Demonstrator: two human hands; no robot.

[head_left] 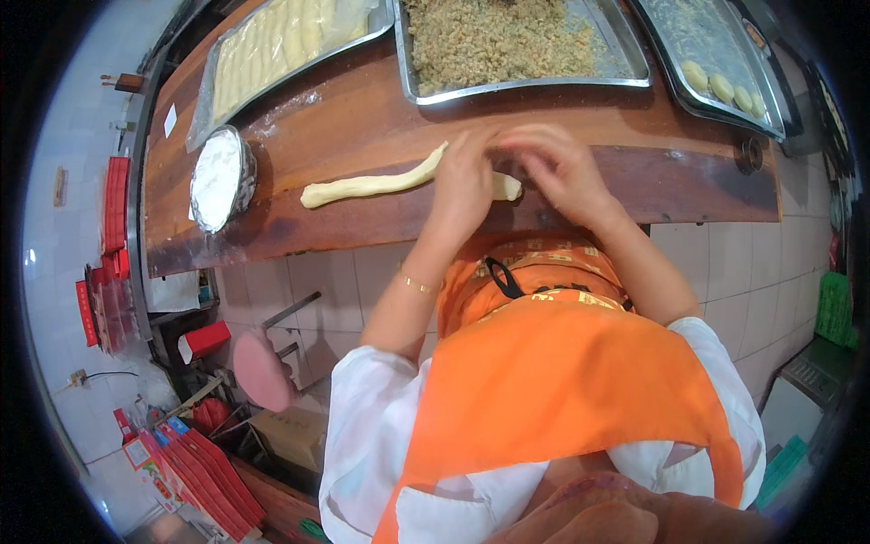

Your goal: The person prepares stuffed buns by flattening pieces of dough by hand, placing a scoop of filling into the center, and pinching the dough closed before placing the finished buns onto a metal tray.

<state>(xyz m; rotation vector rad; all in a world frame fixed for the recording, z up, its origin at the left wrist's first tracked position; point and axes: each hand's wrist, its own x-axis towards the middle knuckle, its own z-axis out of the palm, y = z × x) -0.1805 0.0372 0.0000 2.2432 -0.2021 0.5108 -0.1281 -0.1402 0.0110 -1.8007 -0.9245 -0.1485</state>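
A long pale rope of dough (367, 188) lies across the near part of the wooden table, its left part bending up toward my left hand. My left hand (464, 172) is closed over the rope, its back hiding the middle. On the other side of that hand, a short blunt dough end (507, 188) sticks out. My right hand (559, 168) hovers just right of it, fingers curved toward my left hand and thumb apart from them. I see nothing between its fingers, though the tips are slightly blurred where the hands meet.
Left of the dough stands a bowl of white powder (217, 181). Along the far side are a tray of dough strips under plastic (263, 56), a metal tray of crumbly filling (535, 88) and a tray with several dough balls (722, 88). A pink stool (263, 370) stands below the table.
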